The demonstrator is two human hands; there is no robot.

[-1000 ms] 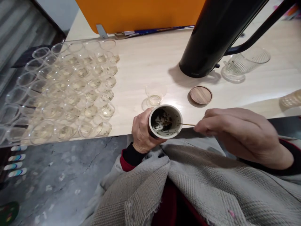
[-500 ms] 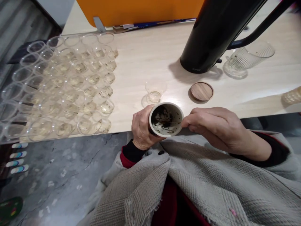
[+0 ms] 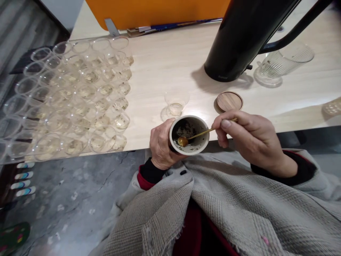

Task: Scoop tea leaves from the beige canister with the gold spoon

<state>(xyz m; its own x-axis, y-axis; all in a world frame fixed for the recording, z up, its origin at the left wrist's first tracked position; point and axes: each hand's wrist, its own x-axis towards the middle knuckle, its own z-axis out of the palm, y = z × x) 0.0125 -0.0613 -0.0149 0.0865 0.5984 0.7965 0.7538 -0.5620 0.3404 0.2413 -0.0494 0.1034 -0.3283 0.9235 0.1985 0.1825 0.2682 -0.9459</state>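
Note:
My left hand (image 3: 163,144) is wrapped round a cup (image 3: 205,142) with a pale inside, tilted toward me at the table's front edge. Dark loose bits like tea leaves (image 3: 183,127) cling to its bottom and wall. My right hand (image 3: 250,140) pinches the thin handle of a gold-coloured spoon (image 3: 201,134). The spoon's small round bowl is inside the cup, over the dark bits. Just behind the cup stands a small clear plastic cup (image 3: 176,97). A round wooden lid (image 3: 229,101) lies beyond my right hand.
Rows of clear cups (image 3: 85,92) with pale liquid and dark bits fill the table's left side. A tall black kettle (image 3: 226,46) and a ribbed glass (image 3: 285,65) stand at the back right. An orange panel (image 3: 160,12) borders the far side.
My right hand has turned and opened its palm toward the cup, raising the spoon. Its gold bowl and handle now show clearly inside the cup. My left hand keeps its hold on the cup.

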